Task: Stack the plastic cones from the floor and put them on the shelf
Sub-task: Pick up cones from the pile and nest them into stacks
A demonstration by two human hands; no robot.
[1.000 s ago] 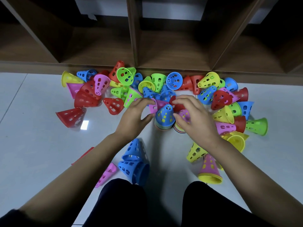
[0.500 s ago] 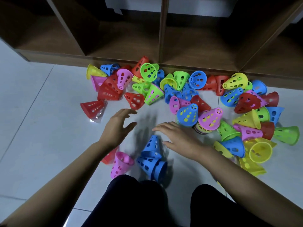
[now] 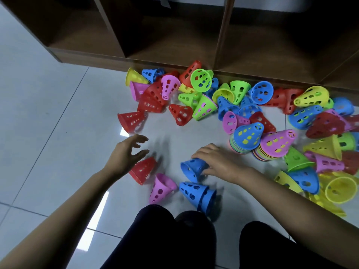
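Right hand (image 3: 219, 162) has dropped onto the lying blue cone (image 3: 193, 168) and now grasps it, cone at its 9 o'clock. Left hand (image 3: 126, 152), released with fingers spread, hovers with a red cone (image 3: 144, 170) at its 5 o'clock. Blue-topped stack (image 3: 246, 136) and pink-topped stack (image 3: 275, 144) stand at 1 o'clock of the grip. Loose cones (image 3: 171, 86) crowd the shelf (image 3: 174, 45) edge at 12. White tile floor (image 3: 58, 133) lies open toward 9 o'clock.

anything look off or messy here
Yes: loose cones lie mostly on their sides all over the floor in front of the shelf. Only the blue-topped stack and the pink-topped stack stand tidy.
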